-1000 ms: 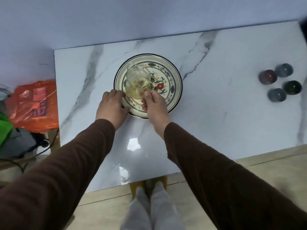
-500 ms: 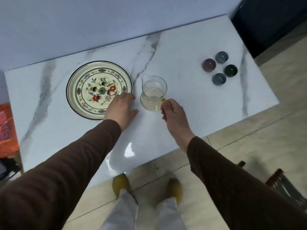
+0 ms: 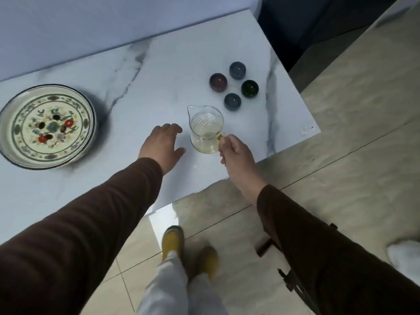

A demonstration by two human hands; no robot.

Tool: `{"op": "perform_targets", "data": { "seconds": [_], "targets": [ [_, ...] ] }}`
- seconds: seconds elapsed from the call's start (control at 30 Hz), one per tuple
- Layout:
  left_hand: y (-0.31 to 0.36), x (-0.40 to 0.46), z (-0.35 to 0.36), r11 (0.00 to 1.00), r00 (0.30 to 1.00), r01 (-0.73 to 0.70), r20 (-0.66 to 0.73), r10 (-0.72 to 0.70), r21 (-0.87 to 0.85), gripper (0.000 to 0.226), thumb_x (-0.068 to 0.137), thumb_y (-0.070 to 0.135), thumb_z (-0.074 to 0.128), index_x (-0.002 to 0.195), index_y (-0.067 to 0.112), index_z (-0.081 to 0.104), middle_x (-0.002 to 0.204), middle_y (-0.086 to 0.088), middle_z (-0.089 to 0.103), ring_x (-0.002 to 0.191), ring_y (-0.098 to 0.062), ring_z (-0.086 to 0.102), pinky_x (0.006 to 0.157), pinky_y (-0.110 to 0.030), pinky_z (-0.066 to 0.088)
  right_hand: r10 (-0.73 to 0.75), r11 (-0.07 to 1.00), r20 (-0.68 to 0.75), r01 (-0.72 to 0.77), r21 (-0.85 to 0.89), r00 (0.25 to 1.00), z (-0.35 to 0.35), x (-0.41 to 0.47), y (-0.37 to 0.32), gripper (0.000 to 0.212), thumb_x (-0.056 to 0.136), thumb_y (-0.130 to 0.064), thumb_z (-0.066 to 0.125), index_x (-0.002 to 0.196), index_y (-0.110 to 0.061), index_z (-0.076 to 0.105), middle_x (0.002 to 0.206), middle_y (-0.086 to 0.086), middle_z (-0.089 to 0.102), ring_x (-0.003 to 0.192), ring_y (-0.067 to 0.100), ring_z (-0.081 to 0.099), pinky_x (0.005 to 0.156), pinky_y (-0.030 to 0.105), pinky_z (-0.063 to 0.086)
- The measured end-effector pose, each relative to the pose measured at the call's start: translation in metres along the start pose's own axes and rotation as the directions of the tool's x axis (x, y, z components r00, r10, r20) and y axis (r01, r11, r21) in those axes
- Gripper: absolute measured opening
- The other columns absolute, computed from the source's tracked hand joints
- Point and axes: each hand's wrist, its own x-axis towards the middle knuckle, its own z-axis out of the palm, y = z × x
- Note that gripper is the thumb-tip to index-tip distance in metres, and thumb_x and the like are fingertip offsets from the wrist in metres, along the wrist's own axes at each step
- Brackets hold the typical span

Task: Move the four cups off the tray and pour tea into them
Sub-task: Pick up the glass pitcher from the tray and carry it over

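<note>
Now right hand (image 3: 236,153) pinches glass pitcher (image 3: 206,130) near four cups (image 3: 234,88).

Soft cool daylight, glare on the glossy table (image 3: 159,71), motion-blurred shoes (image 3: 172,239).

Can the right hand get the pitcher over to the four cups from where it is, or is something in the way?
Probably yes. The right hand grips the pitcher by its handle, and the four cups sit just beyond it with only bare table between. The left hand is off to the side.
</note>
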Motion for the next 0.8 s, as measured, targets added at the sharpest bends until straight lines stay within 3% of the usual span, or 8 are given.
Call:
{"op": "perform_targets", "data": {
  "seconds": [0.33, 0.57, 0.67, 0.8],
  "targets": [
    [0.068, 0.079, 0.018, 1.0, 1.0, 0.024, 0.013, -0.023, -0.012, 0.045, 0.086, 0.029, 0.064, 0.127, 0.015, 0.051, 0.123, -0.006, 0.058, 0.115, -0.028, 0.049, 0.091, -0.041, 0.046, 0.032, 0.999, -0.005, -0.032, -0.023, 0.999, -0.087, 0.063, 0.018, 0.04, 0.1, -0.045, 0.041, 0.086, -0.009, 0.049, 0.07, -0.004, 0.047, 0.063, 0.008, 0.044, 0.061, 0.029, 0.04],
    [0.116, 0.12, 0.028, 0.995, 0.995, 0.102, 0.004, -0.102, 0.015, 0.045, 0.085, 0.03, 0.064, 0.126, 0.017, 0.052, 0.12, -0.005, 0.059, 0.113, -0.028, 0.051, 0.09, -0.042, 0.047, -0.012, 0.995, 0.06, 0.018, -0.097, 0.998, -0.145, 0.115, 0.026, 0.035, 0.102, -0.04, 0.041, 0.089, -0.009, 0.052, 0.079, 0.012, 0.055, 0.074, 0.024, 0.052, 0.074, 0.048, 0.048],
    [0.126, 0.133, 0.034, 0.991, 0.991, 0.134, -0.015, -0.134, 0.004, 0.045, 0.085, 0.031, 0.065, 0.125, 0.017, 0.053, 0.12, -0.006, 0.059, 0.112, -0.029, 0.051, 0.091, -0.042, 0.046, -0.023, 0.993, 0.083, 0.032, -0.111, 0.996, -0.164, 0.138, 0.025, 0.035, 0.102, -0.038, 0.041, 0.093, -0.007, 0.055, 0.086, 0.016, 0.06, 0.085, 0.034, 0.059, 0.08, 0.052, 0.048],
    [0.132, 0.148, 0.039, 0.98, 0.98, 0.194, -0.035, -0.195, -0.038, 0.045, 0.084, 0.029, 0.067, 0.125, 0.015, 0.054, 0.12, -0.008, 0.059, 0.114, -0.03, 0.051, 0.093, -0.041, 0.045, -0.024, 0.989, 0.122, 0.041, -0.14, 0.992, -0.176, 0.164, 0.017, 0.032, 0.101, -0.039, 0.042, 0.098, -0.011, 0.058, 0.09, 0.015, 0.063, 0.088, 0.034, 0.059, 0.081, 0.053, 0.049]
  ]
}}
